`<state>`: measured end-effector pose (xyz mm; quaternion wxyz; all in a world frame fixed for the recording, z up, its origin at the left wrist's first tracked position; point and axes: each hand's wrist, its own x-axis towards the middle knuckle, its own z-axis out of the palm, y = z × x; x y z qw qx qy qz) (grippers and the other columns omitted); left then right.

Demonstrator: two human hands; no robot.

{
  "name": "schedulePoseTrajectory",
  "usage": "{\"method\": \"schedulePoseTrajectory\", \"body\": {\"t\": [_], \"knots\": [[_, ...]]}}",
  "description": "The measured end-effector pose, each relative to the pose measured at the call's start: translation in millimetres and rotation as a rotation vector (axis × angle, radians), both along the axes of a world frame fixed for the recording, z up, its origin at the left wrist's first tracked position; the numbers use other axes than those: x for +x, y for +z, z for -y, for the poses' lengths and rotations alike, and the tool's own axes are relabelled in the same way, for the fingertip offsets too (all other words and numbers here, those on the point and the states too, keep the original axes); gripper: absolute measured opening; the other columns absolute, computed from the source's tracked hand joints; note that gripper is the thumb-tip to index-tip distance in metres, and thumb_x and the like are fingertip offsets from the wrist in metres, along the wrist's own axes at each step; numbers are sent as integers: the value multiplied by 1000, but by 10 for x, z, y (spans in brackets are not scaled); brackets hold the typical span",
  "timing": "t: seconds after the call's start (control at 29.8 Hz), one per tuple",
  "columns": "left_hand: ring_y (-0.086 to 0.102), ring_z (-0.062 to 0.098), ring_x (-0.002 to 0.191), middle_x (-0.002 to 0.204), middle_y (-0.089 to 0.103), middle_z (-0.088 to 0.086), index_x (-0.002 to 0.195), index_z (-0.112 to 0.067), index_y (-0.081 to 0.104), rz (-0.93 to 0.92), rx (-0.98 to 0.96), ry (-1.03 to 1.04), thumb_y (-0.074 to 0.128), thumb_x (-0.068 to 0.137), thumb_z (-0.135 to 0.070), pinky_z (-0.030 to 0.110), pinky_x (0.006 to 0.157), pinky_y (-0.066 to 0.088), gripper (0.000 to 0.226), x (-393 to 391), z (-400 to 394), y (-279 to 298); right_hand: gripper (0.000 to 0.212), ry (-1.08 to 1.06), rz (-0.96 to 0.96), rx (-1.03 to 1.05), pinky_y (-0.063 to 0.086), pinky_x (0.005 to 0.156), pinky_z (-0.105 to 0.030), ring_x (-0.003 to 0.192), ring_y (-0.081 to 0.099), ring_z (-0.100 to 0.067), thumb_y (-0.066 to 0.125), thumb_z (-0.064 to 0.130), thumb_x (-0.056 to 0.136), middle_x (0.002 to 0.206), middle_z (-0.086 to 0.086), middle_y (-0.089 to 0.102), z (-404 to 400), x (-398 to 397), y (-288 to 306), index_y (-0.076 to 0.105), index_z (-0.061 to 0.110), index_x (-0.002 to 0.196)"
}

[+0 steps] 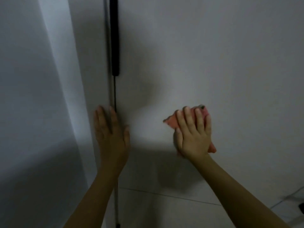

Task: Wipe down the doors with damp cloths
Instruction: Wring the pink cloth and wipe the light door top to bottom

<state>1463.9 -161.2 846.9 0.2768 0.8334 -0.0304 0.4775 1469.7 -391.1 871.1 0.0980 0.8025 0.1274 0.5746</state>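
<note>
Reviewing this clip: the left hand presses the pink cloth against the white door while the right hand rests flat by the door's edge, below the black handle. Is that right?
Not quite: the hands are swapped. In the head view the right hand presses the pink cloth against the white door, and the left hand rests flat by the door's edge, below the black handle.

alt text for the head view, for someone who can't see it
The right hand presses a pink cloth flat against a white door, while the left hand rests open on the door's edge just below a long black handle. Pale floor tiles show below.
</note>
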Motion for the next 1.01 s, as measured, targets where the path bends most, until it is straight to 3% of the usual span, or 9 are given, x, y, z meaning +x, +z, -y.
{"method": "schedulePoseTrajectory", "body": {"t": [0.1,0.2,0.3,0.44,0.57,0.64,0.81,0.94,1.01], "knots": [[7,37,142,151,5,22,146,1,16,-3,4,-68,51,94,-22,38,119,2,67,58,-118,-81,59,29,47,130,5,118,-48,145,11,-28,38,31,94,156,-3,18,-658,187,120,20,19,150],[11,36,141,153,11,23,144,9,21,28,12,-103,44,95,-22,34,119,2,62,114,-229,-189,54,139,-1,-77,9,117,-44,145,16,-25,52,31,89,148,-2,29,-1177,294,-47,39,20,140],[5,29,144,154,8,16,146,1,14,26,-8,-138,37,97,-22,33,120,2,59,86,-299,-298,63,151,-54,-298,12,116,-42,140,28,-21,60,34,87,147,0,32,-1054,250,-210,36,21,143],[3,28,145,157,4,11,148,-7,17,14,-11,-163,35,98,-23,39,119,8,55,61,-364,-412,68,97,-94,-350,11,115,-40,134,30,-22,55,34,85,149,2,31,-678,173,-232,27,21,146],[-2,26,146,158,-3,7,148,-8,18,-32,-48,-163,34,99,-24,51,117,8,54,6,-323,-523,59,70,18,-163,11,116,-45,135,31,-26,52,35,90,150,0,34,-1122,288,-302,33,19,144],[-5,25,147,158,-11,-1,150,-12,11,-28,-79,-198,37,98,-21,53,117,8,58,-15,-314,-581,58,143,13,-197,11,118,-45,138,29,-24,57,32,90,149,0,33,-1303,355,-321,37,18,143],[-4,30,146,156,-9,12,150,-3,10,-50,-180,-125,45,98,-20,55,117,6,65,-77,-58,-567,59,180,-103,-390,8,118,-43,145,17,-21,49,28,91,154,0,22,-477,134,-321,34,19,147],[-5,25,147,158,-2,16,150,-1,8,-50,-180,-129,42,98,-25,47,119,-1,67,-164,311,-501,59,15,-47,-322,5,118,-45,146,10,-25,43,29,94,158,-2,13,438,-75,-296,26,18,149],[-2,27,147,157,2,18,150,-2,13,-28,-132,-173,38,99,-25,50,118,2,61,-174,466,-453,58,-3,-11,-129,5,118,-47,145,11,-29,37,29,96,156,-5,17,312,-71,-341,23,15,150]]}}
